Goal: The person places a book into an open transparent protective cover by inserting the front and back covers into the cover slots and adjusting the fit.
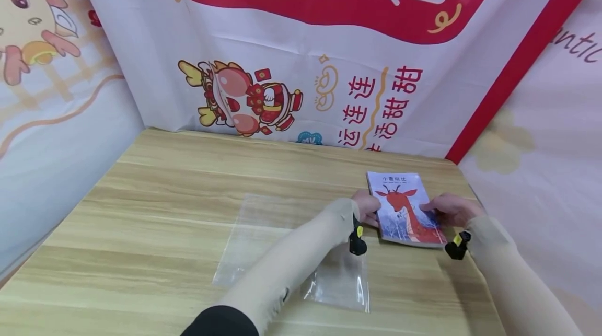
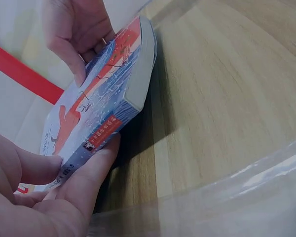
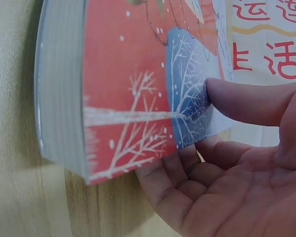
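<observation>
A paperback book (image 1: 406, 210) with a red deer on a blue cover is held between both hands near the table's right side. My left hand (image 1: 366, 207) grips it at the spine, thumb on the cover and fingers underneath, as the left wrist view shows. On the opposite edge my right hand (image 1: 451, 209) pinches the book, its thumb (image 3: 251, 103) on the cover and the other fingers curled below. The book's lower end is tipped up, with a shadow on the wood beneath it. A transparent plastic bag (image 1: 254, 236) lies flat to the left, partly hidden under my left forearm.
The wood-grain table (image 1: 141, 221) ends at a hanging printed cloth (image 1: 291, 38) along the back. Another light cloth (image 1: 541, 132) hangs close beside my right arm, and one (image 1: 61, 116) hangs at the left edge.
</observation>
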Action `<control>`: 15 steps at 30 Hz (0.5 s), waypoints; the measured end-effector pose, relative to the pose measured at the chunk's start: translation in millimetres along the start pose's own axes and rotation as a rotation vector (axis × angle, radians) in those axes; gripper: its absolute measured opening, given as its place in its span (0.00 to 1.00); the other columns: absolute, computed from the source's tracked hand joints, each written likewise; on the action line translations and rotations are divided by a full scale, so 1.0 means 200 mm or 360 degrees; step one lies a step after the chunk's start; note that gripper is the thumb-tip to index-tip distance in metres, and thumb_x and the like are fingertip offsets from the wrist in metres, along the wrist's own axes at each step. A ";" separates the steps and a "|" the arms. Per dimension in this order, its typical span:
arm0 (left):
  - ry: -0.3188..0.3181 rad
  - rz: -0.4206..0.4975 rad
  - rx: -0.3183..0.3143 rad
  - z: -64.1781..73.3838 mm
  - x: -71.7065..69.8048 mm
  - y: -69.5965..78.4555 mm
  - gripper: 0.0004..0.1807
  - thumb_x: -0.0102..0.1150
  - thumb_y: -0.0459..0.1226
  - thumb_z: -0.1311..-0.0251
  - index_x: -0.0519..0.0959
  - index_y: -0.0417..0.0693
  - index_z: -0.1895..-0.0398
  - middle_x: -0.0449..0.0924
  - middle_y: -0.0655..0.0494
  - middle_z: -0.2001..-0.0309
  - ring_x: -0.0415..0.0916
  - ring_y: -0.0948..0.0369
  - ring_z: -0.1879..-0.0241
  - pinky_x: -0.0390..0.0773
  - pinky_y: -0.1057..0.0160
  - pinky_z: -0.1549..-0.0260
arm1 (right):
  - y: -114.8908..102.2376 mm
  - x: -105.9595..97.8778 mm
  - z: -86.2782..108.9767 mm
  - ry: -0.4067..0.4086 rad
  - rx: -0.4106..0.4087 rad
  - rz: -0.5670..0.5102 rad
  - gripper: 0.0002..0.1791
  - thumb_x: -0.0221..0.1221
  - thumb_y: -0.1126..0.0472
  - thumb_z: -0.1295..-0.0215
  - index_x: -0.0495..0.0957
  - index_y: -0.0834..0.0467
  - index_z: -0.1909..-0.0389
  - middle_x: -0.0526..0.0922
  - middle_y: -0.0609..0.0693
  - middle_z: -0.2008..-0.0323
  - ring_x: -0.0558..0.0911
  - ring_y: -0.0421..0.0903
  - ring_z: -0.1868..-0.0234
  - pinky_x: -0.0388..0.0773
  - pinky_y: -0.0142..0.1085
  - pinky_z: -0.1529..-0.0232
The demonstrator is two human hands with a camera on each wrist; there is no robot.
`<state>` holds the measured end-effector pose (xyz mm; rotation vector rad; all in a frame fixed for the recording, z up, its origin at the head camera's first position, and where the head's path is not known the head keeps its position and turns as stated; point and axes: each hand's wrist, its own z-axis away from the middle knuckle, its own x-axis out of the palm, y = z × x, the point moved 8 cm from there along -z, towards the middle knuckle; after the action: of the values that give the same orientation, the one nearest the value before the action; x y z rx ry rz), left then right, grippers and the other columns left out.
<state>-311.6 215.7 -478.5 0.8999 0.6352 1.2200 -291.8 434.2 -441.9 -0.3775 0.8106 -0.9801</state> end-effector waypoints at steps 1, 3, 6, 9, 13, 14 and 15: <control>-0.0004 -0.0003 0.0001 0.00 0.00 0.00 0.07 0.47 0.20 0.44 0.71 0.33 0.65 0.77 0.43 0.77 0.80 0.49 0.77 0.85 0.52 0.71 | -0.01 0.00 0.01 0.0000 -0.0003 0.0017 0.28 0.57 0.57 0.29 0.64 0.76 0.41 0.80 0.59 0.60 0.79 0.52 0.62 0.82 0.42 0.55; -0.0015 -0.0004 0.0006 0.00 0.00 0.00 0.06 0.47 0.20 0.44 0.71 0.34 0.65 0.77 0.43 0.78 0.81 0.49 0.76 0.86 0.52 0.71 | -0.01 0.01 0.02 0.0006 -0.0005 0.0037 0.28 0.57 0.57 0.29 0.64 0.77 0.41 0.80 0.60 0.59 0.79 0.52 0.62 0.82 0.43 0.55; -0.0027 -0.0012 0.0030 0.04 -0.01 0.02 0.05 0.47 0.20 0.43 0.71 0.34 0.67 0.76 0.44 0.79 0.78 0.51 0.79 0.86 0.53 0.70 | -0.02 0.01 0.03 0.0011 0.0000 0.0041 0.28 0.56 0.58 0.29 0.64 0.77 0.41 0.80 0.60 0.59 0.79 0.51 0.62 0.82 0.42 0.55; -0.0027 -0.0037 0.0057 0.09 -0.02 0.04 0.04 0.49 0.21 0.41 0.71 0.35 0.68 0.73 0.48 0.81 0.73 0.55 0.84 0.85 0.54 0.67 | -0.01 0.01 0.03 0.0012 0.0006 0.0029 0.29 0.57 0.57 0.29 0.63 0.77 0.40 0.80 0.60 0.59 0.80 0.51 0.61 0.82 0.42 0.55; -0.0006 -0.0088 0.0051 0.12 -0.04 0.07 0.03 0.52 0.23 0.39 0.72 0.35 0.66 0.70 0.50 0.82 0.69 0.59 0.86 0.85 0.55 0.66 | 0.00 0.00 0.04 0.0024 -0.0012 0.0001 0.29 0.57 0.56 0.28 0.64 0.77 0.41 0.81 0.58 0.61 0.80 0.50 0.63 0.82 0.40 0.56; -0.0002 -0.0094 0.0046 0.12 -0.04 0.08 0.02 0.53 0.23 0.38 0.72 0.35 0.65 0.71 0.50 0.81 0.70 0.59 0.85 0.85 0.56 0.66 | 0.00 -0.01 0.05 0.0033 -0.0020 -0.0012 0.29 0.57 0.56 0.28 0.64 0.77 0.41 0.81 0.58 0.61 0.79 0.50 0.63 0.82 0.40 0.57; 0.0001 -0.0099 0.0040 0.12 -0.04 0.09 0.02 0.53 0.23 0.38 0.73 0.34 0.64 0.71 0.49 0.80 0.70 0.58 0.85 0.85 0.56 0.67 | -0.01 -0.01 0.05 0.0040 -0.0031 -0.0020 0.28 0.57 0.56 0.28 0.65 0.77 0.42 0.81 0.57 0.62 0.79 0.50 0.63 0.82 0.40 0.57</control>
<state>-302.7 203.1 -450.9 0.8947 0.6758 1.1587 -285.1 434.0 -433.7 -0.3884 0.8418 -0.9908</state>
